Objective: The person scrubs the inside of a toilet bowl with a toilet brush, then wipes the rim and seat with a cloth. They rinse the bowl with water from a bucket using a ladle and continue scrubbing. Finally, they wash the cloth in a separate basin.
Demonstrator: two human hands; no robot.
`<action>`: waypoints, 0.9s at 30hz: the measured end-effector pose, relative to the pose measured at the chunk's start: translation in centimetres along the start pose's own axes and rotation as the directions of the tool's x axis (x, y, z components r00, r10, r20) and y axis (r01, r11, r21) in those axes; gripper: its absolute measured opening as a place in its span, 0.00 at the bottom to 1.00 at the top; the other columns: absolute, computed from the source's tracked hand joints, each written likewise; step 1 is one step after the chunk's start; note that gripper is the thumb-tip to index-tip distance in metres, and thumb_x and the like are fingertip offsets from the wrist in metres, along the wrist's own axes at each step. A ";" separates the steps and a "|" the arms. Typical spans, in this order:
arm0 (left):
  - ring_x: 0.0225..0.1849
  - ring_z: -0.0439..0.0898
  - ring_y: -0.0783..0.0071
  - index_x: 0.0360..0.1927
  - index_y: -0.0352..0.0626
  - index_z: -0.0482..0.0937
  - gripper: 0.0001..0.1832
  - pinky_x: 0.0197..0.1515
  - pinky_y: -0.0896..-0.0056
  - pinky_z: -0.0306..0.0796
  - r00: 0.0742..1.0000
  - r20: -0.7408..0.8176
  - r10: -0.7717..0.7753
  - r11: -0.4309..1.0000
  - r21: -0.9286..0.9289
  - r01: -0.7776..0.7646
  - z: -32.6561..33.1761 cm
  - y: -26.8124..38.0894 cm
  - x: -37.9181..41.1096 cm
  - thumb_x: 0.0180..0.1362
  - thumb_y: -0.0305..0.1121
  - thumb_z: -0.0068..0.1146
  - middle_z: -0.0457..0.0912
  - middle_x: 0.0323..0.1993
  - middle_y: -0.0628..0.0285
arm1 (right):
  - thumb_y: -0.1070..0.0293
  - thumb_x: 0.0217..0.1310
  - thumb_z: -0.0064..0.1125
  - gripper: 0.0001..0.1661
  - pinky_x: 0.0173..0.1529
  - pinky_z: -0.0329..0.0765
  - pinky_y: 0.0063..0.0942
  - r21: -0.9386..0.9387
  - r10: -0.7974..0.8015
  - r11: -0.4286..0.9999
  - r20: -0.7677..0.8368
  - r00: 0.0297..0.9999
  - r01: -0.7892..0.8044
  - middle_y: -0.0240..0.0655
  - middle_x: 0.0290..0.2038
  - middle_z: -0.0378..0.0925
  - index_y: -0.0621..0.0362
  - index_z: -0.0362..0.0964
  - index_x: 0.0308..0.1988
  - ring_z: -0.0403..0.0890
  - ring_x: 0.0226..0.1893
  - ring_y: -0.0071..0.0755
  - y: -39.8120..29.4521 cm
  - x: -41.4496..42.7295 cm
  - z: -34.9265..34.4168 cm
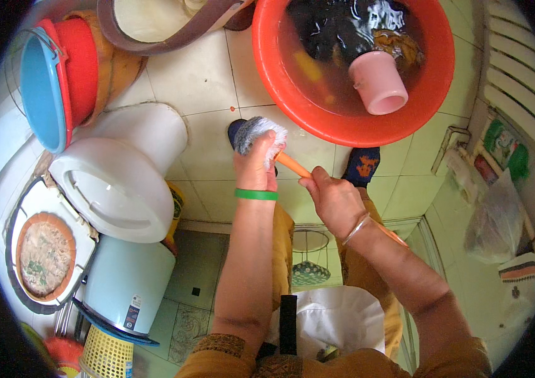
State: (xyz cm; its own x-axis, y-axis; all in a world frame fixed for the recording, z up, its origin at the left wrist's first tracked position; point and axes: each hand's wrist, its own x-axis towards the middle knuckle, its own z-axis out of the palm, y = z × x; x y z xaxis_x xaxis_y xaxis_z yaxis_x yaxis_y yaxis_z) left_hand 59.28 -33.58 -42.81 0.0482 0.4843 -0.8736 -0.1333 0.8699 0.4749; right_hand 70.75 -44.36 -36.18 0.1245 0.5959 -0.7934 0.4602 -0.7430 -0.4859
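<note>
My left hand (257, 163), with a green wristband, grips the round grey-and-white bristly head of a brush (261, 134). My right hand (338, 196) is closed around the end of the brush's orange handle. The brush is held above the tiled floor, between my feet. Beyond my hands, at the top, stands a red plastic basin (272, 61) of murky water with dark and brown cloth in it. A pink plastic mug (378, 82) lies tilted in the basin, near its closest rim.
A white toilet (116, 189) is at the left. Behind it are a blue bucket (43, 90) and a red one. A pale blue bin (125, 279) and a yellow perforated basket (106, 352) stand lower left. A plastic bag (496, 222) hangs at the right wall.
</note>
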 end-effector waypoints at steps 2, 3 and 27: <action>0.35 0.80 0.69 0.41 0.38 0.75 0.17 0.38 0.66 0.77 1.000 -0.029 -0.001 1.000 -0.022 0.000 -0.7 0.3 0.0 0.48 0.30 0.67 0.79 0.35 0.60 | 0.52 0.65 0.49 0.23 0.31 0.76 0.47 -0.041 -0.045 0.998 -0.038 0.998 0.044 0.46 0.27 0.76 0.61 0.66 0.46 0.80 0.30 0.51 0.4 -0.4 -0.4; 0.35 0.80 0.69 0.40 0.38 0.75 0.17 0.37 0.66 0.77 0.999 -0.045 -0.005 0.999 -0.039 0.003 -1.2 0.4 0.1 0.49 0.31 0.67 0.79 0.35 0.59 | 0.52 0.64 0.50 0.25 0.35 0.76 0.46 -0.098 -0.124 0.989 -0.125 0.984 0.112 0.45 0.30 0.76 0.62 0.65 0.50 0.79 0.34 0.50 1.3 -1.2 -0.4; 0.23 0.78 0.65 0.30 0.34 0.73 0.13 0.25 0.68 0.76 0.943 -0.327 -0.064 0.995 0.046 0.083 -3.3 0.0 0.6 0.44 0.31 0.60 0.75 0.27 0.58 | 0.56 0.66 0.51 0.17 0.22 0.74 0.46 -0.060 -0.085 0.993 0.205 0.975 0.099 0.47 0.17 0.73 0.59 0.68 0.31 0.77 0.18 0.54 9.0 -10.4 -5.8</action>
State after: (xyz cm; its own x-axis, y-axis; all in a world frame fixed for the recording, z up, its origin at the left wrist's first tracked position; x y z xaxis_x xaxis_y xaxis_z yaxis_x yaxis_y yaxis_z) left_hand 56.00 -33.63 -43.70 -0.2697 0.3707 -0.8887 -0.0827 0.9106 0.4049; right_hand 78.75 -55.50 -30.17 -0.0976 0.5815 -0.8077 0.5221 -0.6610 -0.5390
